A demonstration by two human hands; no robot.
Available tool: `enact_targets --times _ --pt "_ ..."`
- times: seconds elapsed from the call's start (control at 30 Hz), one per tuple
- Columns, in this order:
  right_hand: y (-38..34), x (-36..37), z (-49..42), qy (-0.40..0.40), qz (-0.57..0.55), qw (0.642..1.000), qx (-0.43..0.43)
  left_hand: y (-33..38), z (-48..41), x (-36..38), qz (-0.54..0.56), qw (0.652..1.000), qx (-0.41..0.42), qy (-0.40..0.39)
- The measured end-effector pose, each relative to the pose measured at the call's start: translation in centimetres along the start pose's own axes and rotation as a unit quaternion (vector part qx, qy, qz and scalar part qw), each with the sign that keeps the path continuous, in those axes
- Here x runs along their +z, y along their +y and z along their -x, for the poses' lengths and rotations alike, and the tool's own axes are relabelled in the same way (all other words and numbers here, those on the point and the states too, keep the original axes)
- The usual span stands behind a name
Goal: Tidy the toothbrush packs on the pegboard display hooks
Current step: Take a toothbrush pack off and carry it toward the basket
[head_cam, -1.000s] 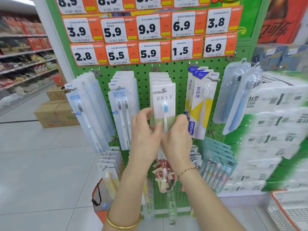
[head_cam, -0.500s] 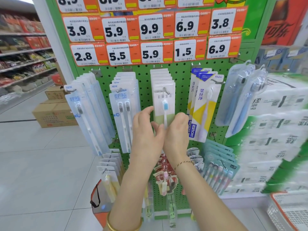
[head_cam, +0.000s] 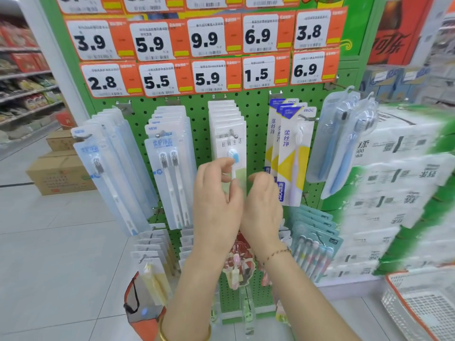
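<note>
Green pegboard (head_cam: 256,134); middle toothbrush pack (head_cam: 230,143) hangs vertical, bristles up. Our left hand (head_cam: 216,195) and right hand (head_cam: 264,203) flank it, grip unclear.

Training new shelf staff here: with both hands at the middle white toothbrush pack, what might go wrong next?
The front white pack hangs near the tip of its hook; a tug by the left hand may slip it off. The right hand sits beside the yellow packs and may knock them askew.
</note>
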State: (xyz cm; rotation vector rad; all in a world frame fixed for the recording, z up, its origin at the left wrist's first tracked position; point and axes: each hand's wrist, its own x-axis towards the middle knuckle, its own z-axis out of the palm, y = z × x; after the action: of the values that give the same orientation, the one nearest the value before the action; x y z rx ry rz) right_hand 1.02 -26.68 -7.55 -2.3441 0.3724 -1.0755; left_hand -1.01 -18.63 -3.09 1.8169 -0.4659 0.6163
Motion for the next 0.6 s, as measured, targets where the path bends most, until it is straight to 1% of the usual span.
enact_targets --times 0.07,0.13,0.2,0.27,0.37,0.6 --pt "1.5 -1.0 0.1 0.041 -0.004 0.999 -0.013 0.0 0.3 0.4 0.014 1.0 0.003 -0.021" --pt "3.1 -2.4 -0.5 0.106 -0.03 0.994 0.011 -0.1 0.5 1.1 0.025 0.999 0.0 -0.045" --pt "4.4 -3.5 -1.6 0.139 -0.054 0.988 0.041 -0.1 0.6 2.1 0.033 0.997 -0.01 -0.072" --pt "5.1 -4.1 -2.8 0.132 -0.057 0.989 0.045 0.0 0.7 3.0 0.041 0.994 -0.018 -0.101" --pt "5.7 -4.1 -4.1 0.09 -0.074 0.992 0.051 0.0 0.7 3.8 0.053 0.99 -0.026 -0.129" --pt "7.0 -3.8 -6.2 0.029 -0.202 0.971 0.123 -0.2 0.8 4.4 0.061 0.987 -0.04 -0.142"
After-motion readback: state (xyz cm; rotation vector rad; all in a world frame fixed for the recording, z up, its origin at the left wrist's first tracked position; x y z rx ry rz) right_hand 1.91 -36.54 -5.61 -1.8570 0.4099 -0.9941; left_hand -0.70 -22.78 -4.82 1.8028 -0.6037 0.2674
